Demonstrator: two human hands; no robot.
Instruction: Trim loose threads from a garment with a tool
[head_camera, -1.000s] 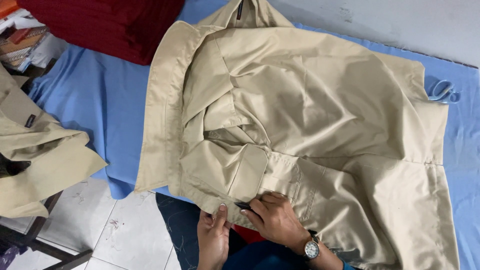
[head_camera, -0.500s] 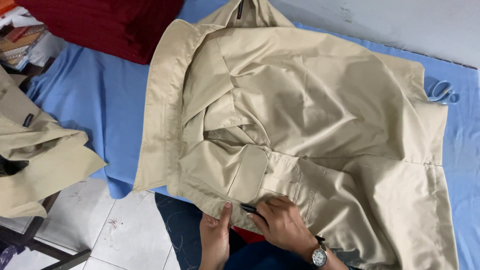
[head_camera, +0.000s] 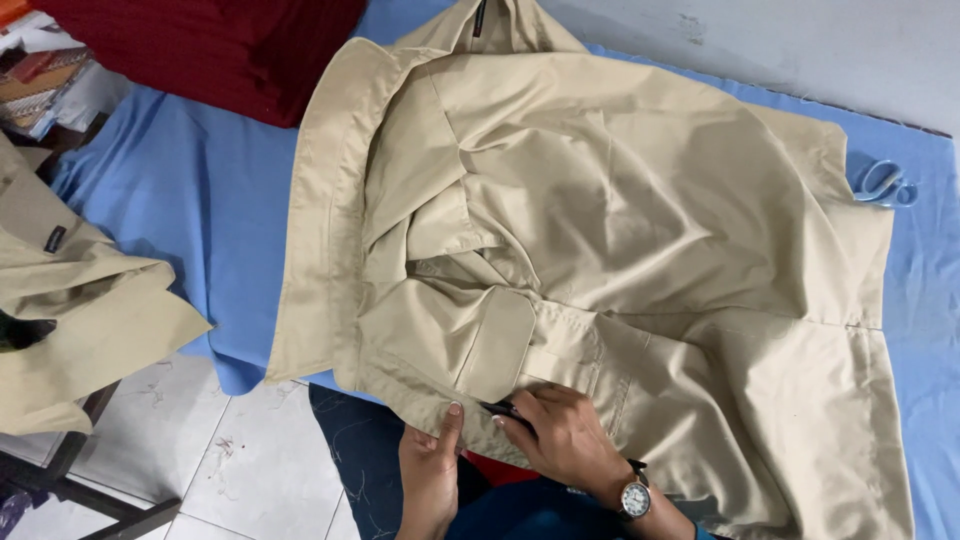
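Right hand slightly further left.

Plain beige garment, without pattern, spread at centre over a solid blue cloth. Far left: dark red fabric with faint ribbing. Left edge: a second beige garment bearing a small black tab. Far right: light blue scissor handles. Near left: white floor tiles with grey marks. Near centre: wristwatch, pale dial, dark strap.
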